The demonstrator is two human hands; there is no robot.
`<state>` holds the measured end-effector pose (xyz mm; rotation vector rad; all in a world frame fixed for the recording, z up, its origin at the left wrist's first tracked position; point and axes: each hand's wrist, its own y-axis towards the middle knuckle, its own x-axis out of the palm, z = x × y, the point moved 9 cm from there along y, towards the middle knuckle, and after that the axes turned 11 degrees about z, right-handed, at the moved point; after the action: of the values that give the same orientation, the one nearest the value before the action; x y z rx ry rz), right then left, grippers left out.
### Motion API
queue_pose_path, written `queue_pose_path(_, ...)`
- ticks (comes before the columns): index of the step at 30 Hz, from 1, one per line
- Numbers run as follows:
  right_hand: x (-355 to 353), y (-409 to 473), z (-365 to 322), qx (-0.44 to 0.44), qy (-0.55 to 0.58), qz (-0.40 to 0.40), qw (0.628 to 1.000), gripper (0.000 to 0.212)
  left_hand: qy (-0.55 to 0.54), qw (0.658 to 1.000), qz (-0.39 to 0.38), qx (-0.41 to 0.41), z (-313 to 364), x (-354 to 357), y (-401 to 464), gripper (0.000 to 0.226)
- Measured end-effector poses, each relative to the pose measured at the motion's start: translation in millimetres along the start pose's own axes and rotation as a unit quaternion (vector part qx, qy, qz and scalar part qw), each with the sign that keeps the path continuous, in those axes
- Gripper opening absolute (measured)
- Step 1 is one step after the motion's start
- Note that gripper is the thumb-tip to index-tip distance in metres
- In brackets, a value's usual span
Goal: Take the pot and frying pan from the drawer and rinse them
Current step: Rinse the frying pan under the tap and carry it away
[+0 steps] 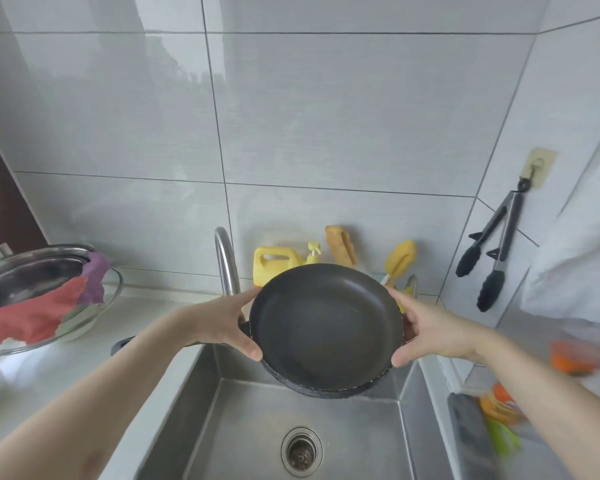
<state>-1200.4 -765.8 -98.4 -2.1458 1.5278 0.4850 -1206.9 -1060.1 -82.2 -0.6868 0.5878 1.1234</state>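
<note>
A dark round frying pan (324,323) hangs in the air over the steel sink (243,417), its inside tilted toward me. My left hand (222,323) grips its left rim, thumb on the near edge and fingers behind. My right hand (426,330) grips the right rim the same way. The pan's black handle (122,344) sticks out to the left behind my left forearm. The curved tap (226,265) stands just behind the pan's left edge. No water runs. No pot is plainly in view.
A steel bowl with red and purple cloths (39,299) sits on the left counter. A yellow soap jug (269,268) and sponges (340,245) stand behind the pan. Black tongs (489,251) hang on the right wall. Blurred orange and green items (503,410) lie at the right.
</note>
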Motion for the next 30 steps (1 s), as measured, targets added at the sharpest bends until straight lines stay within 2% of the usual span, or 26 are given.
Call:
queue_pose_path(7,-13.7,-53.9,8.2,0.004,0.026,0.049,0.998,0.110,0.013,0.997,-0.056,0.045,37.6,19.9,9.5,0.101)
queue_pose_path(13,-54.1,-143.8,45.3,0.063,0.070,0.147,0.985,0.102,0.005,0.985,-0.131,0.110,116.8,73.7,9.5,0.104)
queue_pose_path(16,-75.9,-197.5,59.5,0.063,0.054,0.185,0.979,0.109,0.026,0.976,-0.156,0.149,159.2,108.9,7.0,0.111)
queue_pose_path(19,-98.3,-277.2,81.5,0.077,0.070,0.239,0.965,0.117,0.062,0.962,-0.175,0.199,219.1,156.0,-5.6,0.112)
queue_pose_path(23,-119.8,-402.8,115.6,0.127,0.065,0.319,0.937,0.113,0.074,0.931,-0.237,0.268,306.3,238.9,-48.3,0.111)
queue_pose_path(26,-126.7,-515.9,138.0,0.191,0.052,0.379,0.904,0.120,0.080,0.900,-0.283,0.320,369.2,311.7,-92.5,0.112)
queue_pose_path(28,-125.4,-594.0,144.7,0.219,0.065,0.415,0.881,0.114,0.089,0.880,-0.310,0.349,411.3,361.2,-130.6,0.116)
queue_pose_path(30,-119.4,-676.0,153.2,0.257,0.065,0.451,0.852,0.112,0.101,0.854,-0.335,0.385,454.4,411.2,-175.2,0.111)
